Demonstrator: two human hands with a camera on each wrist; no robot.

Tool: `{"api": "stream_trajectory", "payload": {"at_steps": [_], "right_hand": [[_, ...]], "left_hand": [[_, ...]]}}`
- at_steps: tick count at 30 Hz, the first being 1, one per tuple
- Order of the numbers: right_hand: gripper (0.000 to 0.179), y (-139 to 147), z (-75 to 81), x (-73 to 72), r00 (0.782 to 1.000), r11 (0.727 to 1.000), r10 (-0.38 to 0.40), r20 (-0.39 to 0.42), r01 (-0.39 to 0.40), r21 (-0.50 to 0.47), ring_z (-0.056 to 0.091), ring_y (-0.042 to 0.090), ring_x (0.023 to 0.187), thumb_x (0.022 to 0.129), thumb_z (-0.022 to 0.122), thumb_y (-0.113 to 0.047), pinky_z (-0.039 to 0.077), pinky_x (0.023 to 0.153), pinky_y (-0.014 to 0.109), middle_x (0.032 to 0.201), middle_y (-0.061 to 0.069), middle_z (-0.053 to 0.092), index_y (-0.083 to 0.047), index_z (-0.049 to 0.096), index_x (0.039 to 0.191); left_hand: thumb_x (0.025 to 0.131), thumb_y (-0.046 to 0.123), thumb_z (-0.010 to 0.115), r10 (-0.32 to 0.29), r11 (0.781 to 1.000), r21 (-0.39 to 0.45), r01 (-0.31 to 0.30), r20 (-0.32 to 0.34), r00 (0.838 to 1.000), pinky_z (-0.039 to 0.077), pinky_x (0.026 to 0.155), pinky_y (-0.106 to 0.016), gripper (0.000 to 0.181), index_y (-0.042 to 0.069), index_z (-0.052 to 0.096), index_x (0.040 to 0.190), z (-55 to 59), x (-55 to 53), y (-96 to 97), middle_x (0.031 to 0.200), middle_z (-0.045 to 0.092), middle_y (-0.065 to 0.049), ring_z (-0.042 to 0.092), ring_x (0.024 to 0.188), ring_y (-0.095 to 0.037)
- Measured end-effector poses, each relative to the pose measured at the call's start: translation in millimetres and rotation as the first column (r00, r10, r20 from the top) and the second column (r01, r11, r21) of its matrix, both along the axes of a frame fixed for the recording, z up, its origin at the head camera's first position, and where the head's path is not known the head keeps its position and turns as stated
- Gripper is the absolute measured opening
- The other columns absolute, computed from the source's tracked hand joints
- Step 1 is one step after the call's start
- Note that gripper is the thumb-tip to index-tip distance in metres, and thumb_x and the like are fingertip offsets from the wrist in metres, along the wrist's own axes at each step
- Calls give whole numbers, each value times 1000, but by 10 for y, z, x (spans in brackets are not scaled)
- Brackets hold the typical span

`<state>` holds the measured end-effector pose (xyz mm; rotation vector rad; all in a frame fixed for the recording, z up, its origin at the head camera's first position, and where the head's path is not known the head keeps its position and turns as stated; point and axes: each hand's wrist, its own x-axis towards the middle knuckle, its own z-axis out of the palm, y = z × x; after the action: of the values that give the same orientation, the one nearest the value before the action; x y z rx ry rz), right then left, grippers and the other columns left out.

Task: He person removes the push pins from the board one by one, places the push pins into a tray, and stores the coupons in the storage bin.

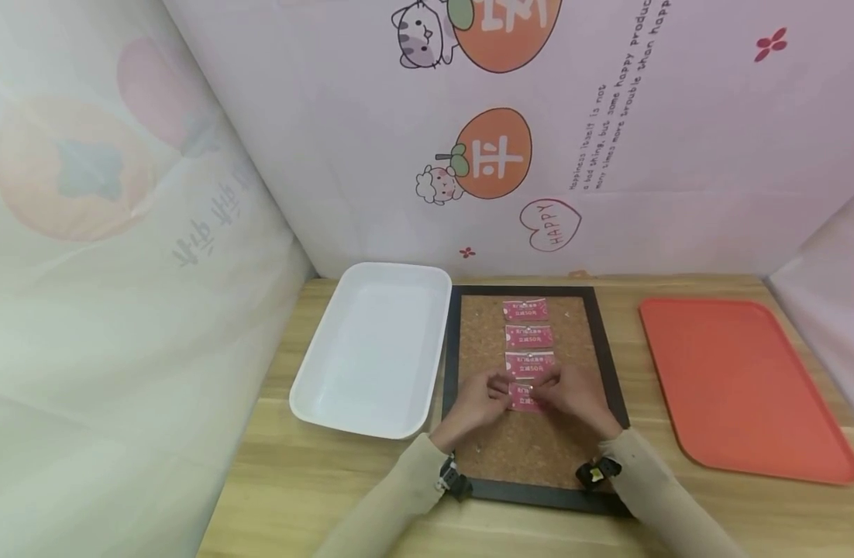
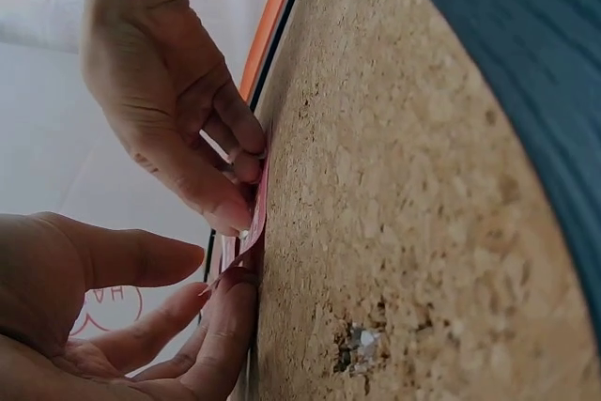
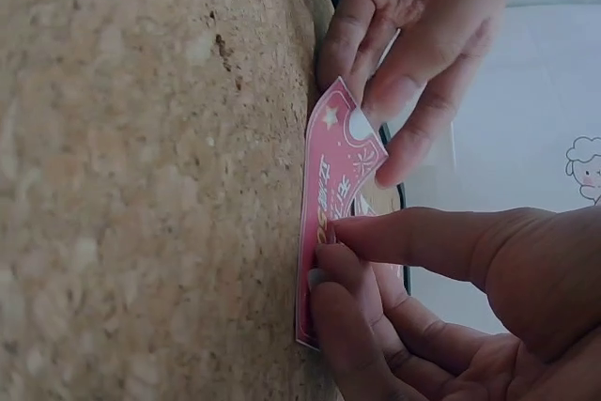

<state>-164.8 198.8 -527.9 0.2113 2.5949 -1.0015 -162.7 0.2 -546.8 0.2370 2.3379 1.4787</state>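
Note:
A pink coupon lies on the cork board, the lowest in a column of similar coupons. My left hand is at its left end, fingertips holding that end, which curls up from the cork. From the other side my right hand pinches a small clear pushpin between thumb and forefinger, against the coupon's upper middle. The pin's tip is hidden by the fingers. Each coupon above has a small shiny pin at its top middle.
To the left of the black-framed board stands a white basin. A red tray lies to the right on the wooden table. Printed cloth hangs behind and at the sides. The lower cork has a small silvery chip.

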Motion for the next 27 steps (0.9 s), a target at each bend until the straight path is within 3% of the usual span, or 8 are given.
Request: {"api": "stream_trajectory", "payload": {"at_steps": [12,27], "right_hand": [[18,61,-17,-9,998,998,47,-29,-48,-30,62,18,73,92,77,-20,47,60,28,86,7,75,-4,77,101],[16,25,-19,14,997,999,53,-53,-53,-1,63,16,71,93,76,-22,47,59,28,85,6,75,-7,78,97]], "left_hand": [[90,-2,72,-24,999,23,24,-19,1000,61,78,-22,35,4,69,124,41,-8,-1,109,75,-14,72,91,-12],[90,1,73,6,1000,-6,-6,-12,1000,61,76,-22,31,9,70,120,-2,-17,35,105,75,-8,71,88,-10]]}}
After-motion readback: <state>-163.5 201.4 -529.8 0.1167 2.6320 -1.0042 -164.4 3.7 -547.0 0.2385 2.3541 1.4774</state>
